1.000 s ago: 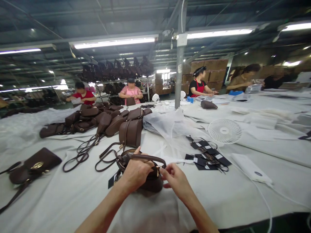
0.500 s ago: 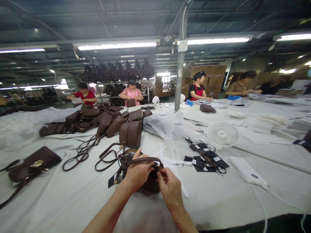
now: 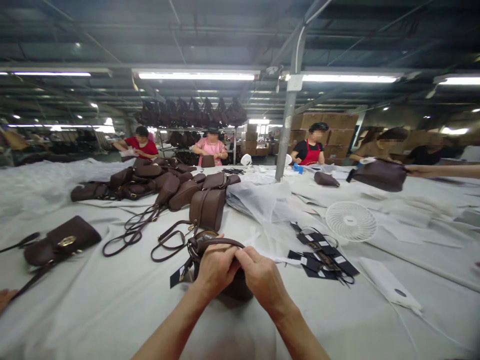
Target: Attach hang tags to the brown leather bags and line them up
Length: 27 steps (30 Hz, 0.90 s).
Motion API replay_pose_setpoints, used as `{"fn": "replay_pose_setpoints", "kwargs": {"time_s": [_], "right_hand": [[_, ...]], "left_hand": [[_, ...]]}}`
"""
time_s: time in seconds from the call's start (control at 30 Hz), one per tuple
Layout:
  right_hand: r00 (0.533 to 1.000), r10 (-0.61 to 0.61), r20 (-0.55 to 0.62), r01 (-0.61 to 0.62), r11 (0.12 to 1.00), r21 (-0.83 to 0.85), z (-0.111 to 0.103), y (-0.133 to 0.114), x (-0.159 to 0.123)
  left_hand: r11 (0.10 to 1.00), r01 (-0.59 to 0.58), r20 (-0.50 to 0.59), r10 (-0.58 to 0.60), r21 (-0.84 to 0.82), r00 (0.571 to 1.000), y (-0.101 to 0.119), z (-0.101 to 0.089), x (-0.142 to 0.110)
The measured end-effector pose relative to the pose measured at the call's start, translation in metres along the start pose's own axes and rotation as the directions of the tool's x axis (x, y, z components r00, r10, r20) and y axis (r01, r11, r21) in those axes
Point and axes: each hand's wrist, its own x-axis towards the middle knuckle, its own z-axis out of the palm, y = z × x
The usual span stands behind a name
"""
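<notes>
Brown bag (image 3: 240, 287) btwn & under both hands (image 3: 237, 265), on tbl (image 3: 150, 300).

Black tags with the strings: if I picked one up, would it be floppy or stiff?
The black tags look thin and flat, so one would probably feel light and bend only a little, like card. They overlap, so a push would likely make them slide over each other. Their cords look tangled, so lifting one might drag others along.
</notes>
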Motion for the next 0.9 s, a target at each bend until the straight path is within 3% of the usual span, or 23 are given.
{"fn": "replay_pose_setpoints", "kwargs": {"time_s": [0.2,0.3,0.37,0.43,0.53,0.63,0.7,0.77,0.9], "right_hand": [[0.990,0.006,-0.139,0.021,0.980,0.196,0.012,0.017,-0.040],[0.923,0.281,-0.263,-0.165,0.906,0.389,0.034,0.034,-0.070],[0.862,0.471,-0.188,-0.312,0.784,0.537,0.047,0.046,-0.083],[0.849,0.528,-0.014,-0.422,0.695,0.581,0.055,0.054,-0.089],[0.860,0.492,0.135,-0.485,0.704,0.519,0.056,0.058,-0.087],[0.837,0.535,0.114,-0.498,0.658,0.565,0.049,0.052,-0.078],[0.791,0.607,0.073,-0.513,0.595,0.619,0.044,0.046,-0.069],[0.773,0.634,0.021,-0.509,0.602,0.615,0.039,0.042,-0.060],[0.842,0.538,0.019,-0.442,0.669,0.598,0.030,0.037,-0.046]], "left_hand": [[0.999,-0.033,0.074,0.032,0.011,0.997,0.016,0.009,-0.005],[0.997,-0.006,0.086,0.000,0.076,0.996,0.022,0.016,-0.004],[0.995,0.017,0.093,-0.026,0.094,0.995,0.022,0.019,-0.001],[0.995,0.005,0.107,-0.016,0.102,0.994,0.021,0.020,0.001],[0.987,-0.072,0.126,0.054,0.143,0.991,0.017,0.017,0.002],[0.983,-0.113,0.111,0.097,0.143,0.989,0.015,0.014,-0.001],[0.992,-0.067,0.082,0.059,0.103,0.995,0.015,0.015,-0.002],[0.997,-0.023,0.080,0.017,0.068,0.997,0.015,0.017,0.000],[0.998,-0.002,0.126,-0.005,0.055,0.992,0.014,0.025,0.007]]}}
